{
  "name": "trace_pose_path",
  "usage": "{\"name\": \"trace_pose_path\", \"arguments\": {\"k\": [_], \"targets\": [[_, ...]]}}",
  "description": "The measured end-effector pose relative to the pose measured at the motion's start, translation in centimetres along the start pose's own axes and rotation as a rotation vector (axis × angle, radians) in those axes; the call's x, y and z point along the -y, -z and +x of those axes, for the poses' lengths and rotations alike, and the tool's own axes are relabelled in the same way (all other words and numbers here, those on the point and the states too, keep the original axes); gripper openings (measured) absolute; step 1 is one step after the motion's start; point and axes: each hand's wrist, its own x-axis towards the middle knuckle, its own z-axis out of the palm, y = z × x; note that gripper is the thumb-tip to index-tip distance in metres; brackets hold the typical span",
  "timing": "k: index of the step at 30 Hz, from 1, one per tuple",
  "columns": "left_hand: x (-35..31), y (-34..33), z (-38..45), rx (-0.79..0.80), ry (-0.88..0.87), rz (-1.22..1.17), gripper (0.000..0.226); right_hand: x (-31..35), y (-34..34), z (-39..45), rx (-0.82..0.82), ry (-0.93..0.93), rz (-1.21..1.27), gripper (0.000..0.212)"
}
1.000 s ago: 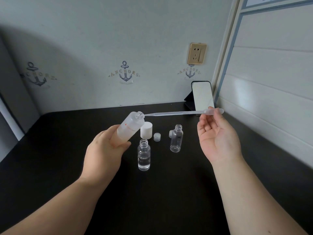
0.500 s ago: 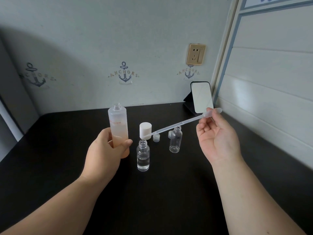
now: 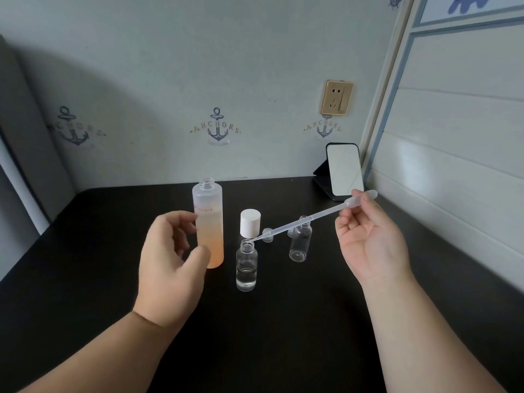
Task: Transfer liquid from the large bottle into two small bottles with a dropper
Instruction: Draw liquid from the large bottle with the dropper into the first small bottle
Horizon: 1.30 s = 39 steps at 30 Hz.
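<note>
Your right hand [image 3: 368, 239] pinches the bulb end of the dropper [image 3: 309, 219], thumb and fingers [image 3: 347, 215] closed on it up near the mirror [image 3: 344, 170]. From there the dropper's long axis slopes down and to your left, and its tip sits right at the open neck of the nearer small bottle [image 3: 246, 265]. Whether the tip is already inside the mouth or just over the rim is hard to tell from this angle; it looks to be at the lip. That bottle stands upright on the tabletop [image 3: 85, 279] with some clear liquid in its bottom.

So the coming move turns on that slant: the tip comes in at a shallow angle from the right, not straight down, and you will probably want to lift the bulb to steepen it before squeezing, or drops may run down the outside of the neck.

Your left hand [image 3: 170, 256] is released, its fingers loosely curved beside the large bottle [image 3: 208, 222], apparently just clear of it, and holding nothing. The large bottle stands upright with its cap off, just left of the small bottle. This idle left hand is the nearer one for steadying the small bottle.

The second small bottle [image 3: 300, 242] stands farther right, under the dropper's shaft, and looks empty. The white cap [image 3: 250, 222] stands behind the nearer bottle.
</note>
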Motion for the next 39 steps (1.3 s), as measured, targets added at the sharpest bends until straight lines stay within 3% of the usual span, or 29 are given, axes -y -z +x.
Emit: {"name": "trace_pose_path", "arguments": {"k": [3, 6, 9, 11, 18, 27, 39], "targets": [[-0.7, -0.2, -0.6, 0.201, -0.056, 0.039, 0.034, 0.0, 0.0, 0.0, 0.02, 0.019, -0.017, 0.012], [-1.1, -0.6, -0.6, 0.377, -0.072, 0.147, 0.044, 0.0, -0.2, -0.1, 0.041, 0.038, -0.036, 0.014], [-1.0, -1.1, -0.5, 0.468, -0.044, 0.245, 0.054, 0.0, -0.4, -0.1, 0.064, 0.047, -0.046, 0.011], [-0.9, -1.5, -0.5, 0.508, -0.025, 0.292, 0.048, 0.0, -0.3, -0.2, 0.08, 0.055, -0.051, 0.01], [-0.4, -1.8, -0.1, 0.536, -0.075, 0.349, 0.024, 0.0, -0.4, -0.1, 0.075, 0.07, -0.067, 0.006], [-0.3, -1.5, 0.0, 0.552, -0.111, 0.251, 0.031, 0.0, -0.6, -0.1, -0.03, 0.057, -0.075, 0.017], [-0.3, -1.7, 0.0, 0.529, -0.156, 0.234, 0.04, 0.1, -0.2, 0.1, -0.069, 0.039, -0.049, 0.006]]}}
